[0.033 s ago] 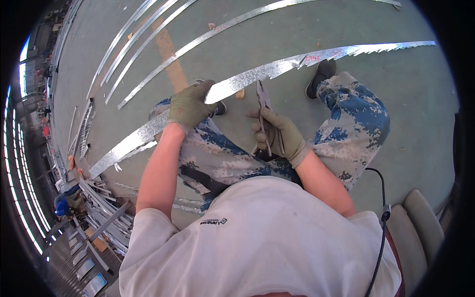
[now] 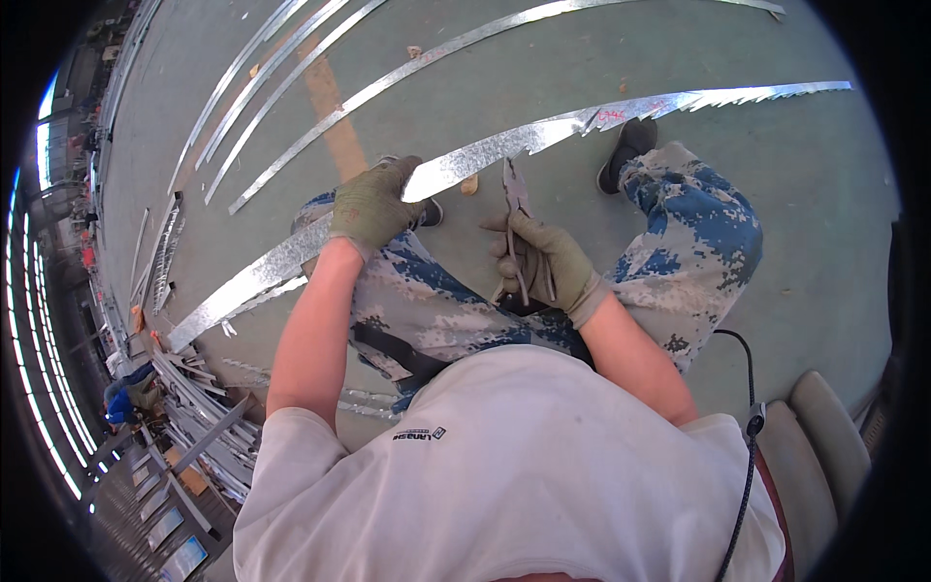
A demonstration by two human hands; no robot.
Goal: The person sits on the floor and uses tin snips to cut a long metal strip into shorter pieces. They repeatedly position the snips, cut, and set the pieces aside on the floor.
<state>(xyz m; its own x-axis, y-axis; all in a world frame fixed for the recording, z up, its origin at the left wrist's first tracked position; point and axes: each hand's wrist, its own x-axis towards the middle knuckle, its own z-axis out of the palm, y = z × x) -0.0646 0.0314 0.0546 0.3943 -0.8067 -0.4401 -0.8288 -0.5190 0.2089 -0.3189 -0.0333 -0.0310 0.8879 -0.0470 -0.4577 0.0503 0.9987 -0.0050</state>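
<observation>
Metal strip [image 2: 485, 160] is clamped by the fingers of the gloved L hand [image 2: 376, 206]; its toothed edge runs out to their R, beyond the R fingers. Pliers [image 2: 517, 189] are gripped in the gloved R hand [image 2: 545, 257], fingers curled on the handles; nose is just beside the strip, contact can't be told. Risk: if L grip were loosened, the long R end could twist; glove or trouser leg [image 2: 693, 228] could be snagged by teeth, esp. if strip's pulled thru.
</observation>
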